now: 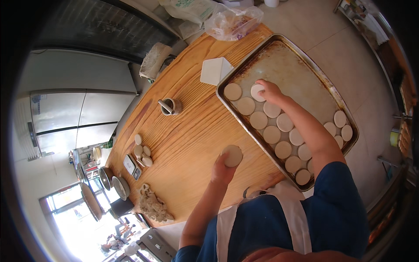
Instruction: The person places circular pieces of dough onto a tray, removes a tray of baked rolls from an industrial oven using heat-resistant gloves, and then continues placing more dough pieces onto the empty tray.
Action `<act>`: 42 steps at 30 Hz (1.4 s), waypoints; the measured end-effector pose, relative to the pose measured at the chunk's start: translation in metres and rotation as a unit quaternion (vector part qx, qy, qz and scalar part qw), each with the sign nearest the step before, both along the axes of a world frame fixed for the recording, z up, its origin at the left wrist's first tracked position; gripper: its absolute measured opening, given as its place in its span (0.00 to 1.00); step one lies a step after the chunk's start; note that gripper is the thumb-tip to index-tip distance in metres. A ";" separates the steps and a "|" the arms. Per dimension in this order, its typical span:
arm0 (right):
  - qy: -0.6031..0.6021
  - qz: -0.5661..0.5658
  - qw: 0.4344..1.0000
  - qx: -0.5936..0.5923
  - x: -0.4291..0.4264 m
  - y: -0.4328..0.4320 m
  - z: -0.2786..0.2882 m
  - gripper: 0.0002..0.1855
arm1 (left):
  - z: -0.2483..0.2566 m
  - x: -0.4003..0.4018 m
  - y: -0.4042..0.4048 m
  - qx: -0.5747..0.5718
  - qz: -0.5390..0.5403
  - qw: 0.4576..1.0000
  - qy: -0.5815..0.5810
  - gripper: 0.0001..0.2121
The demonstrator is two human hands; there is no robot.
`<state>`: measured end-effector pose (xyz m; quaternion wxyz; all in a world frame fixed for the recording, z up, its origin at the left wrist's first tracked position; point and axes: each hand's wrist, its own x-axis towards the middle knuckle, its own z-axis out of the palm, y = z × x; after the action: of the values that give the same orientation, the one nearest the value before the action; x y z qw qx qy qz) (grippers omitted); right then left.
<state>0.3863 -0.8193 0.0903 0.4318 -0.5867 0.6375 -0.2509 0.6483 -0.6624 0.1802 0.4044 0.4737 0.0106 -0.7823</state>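
Observation:
My left hand (223, 168) is raised over the wooden table, its thumb on top of a round, pale dough disc (233, 156); whether more discs lie under that one I cannot tell. Over the metal baking tray (248, 129) my right hand (269, 91) has its fingers on another dough disc (257, 92), at the end of a row. Several flat discs (258, 120) lie in staggered rows along the tray's near-left side. A smaller group of discs (339, 118) sits in the tray's right corner, partly hidden by my right arm.
On the wooden table (196, 131) are a white box-like container (214, 70), a cup with a stick-like tool (171, 106), several loose discs (138, 150), a small scale (132, 167) and a crumpled cloth (153, 204). A clear plastic bag (233, 23) lies at the far edge. Bowls (121, 187) stand beyond the left end.

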 end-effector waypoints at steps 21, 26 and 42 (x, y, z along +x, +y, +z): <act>-0.148 -0.175 0.972 -0.059 0.023 -0.041 -0.016 0.18 | -0.013 0.017 -0.018 -0.074 -0.008 0.997 -0.015 0.15; 0.013 -0.100 0.993 -0.068 0.007 -0.059 -0.025 0.20 | -0.043 0.073 0.046 0.034 0.020 0.996 -0.075 0.12; 0.089 0.267 0.918 -0.279 0.181 0.051 0.052 0.18 | -0.102 0.340 0.143 0.149 0.247 0.901 -0.324 0.12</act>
<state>0.5669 -0.7688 0.1424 0.2432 -0.8518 0.3969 -0.2402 0.9880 -0.5193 0.0782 0.4908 0.7378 0.1121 -0.4497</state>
